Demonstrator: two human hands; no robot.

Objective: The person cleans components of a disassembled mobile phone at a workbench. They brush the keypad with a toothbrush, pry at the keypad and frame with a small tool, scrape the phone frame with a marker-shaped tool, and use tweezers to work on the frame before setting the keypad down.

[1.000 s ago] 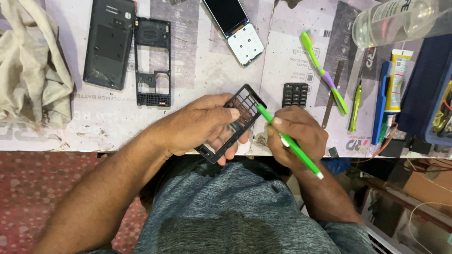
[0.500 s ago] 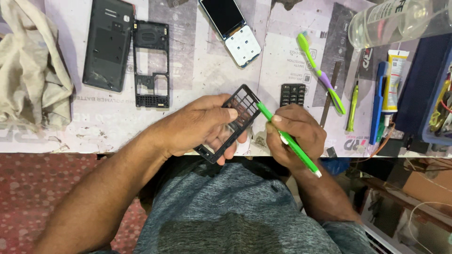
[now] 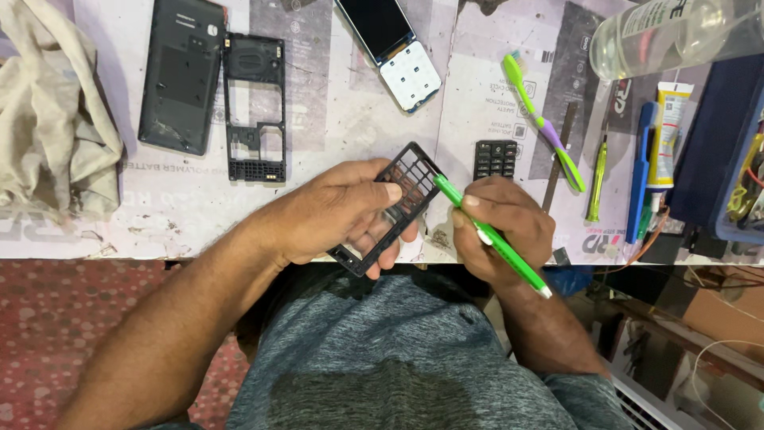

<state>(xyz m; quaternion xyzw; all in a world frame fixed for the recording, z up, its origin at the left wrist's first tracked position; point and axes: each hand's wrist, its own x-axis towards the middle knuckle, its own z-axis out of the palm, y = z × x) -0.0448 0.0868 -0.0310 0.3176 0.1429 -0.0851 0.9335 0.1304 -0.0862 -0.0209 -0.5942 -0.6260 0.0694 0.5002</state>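
Hands at the table's near edge: the left hand (image 3: 334,211) grips a black phone front frame (image 3: 394,203), its lower half hidden under the fingers; the right hand (image 3: 497,227) pinches a green tool (image 3: 489,235), tip against the frame's upper corner. A loose black keypad (image 3: 494,159) lies just beyond the right knuckles, bare tabletop (image 3: 350,127) beyond the left.

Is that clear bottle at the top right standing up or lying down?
Lying down: the clear bottle rests on its side on the table, its length running across.
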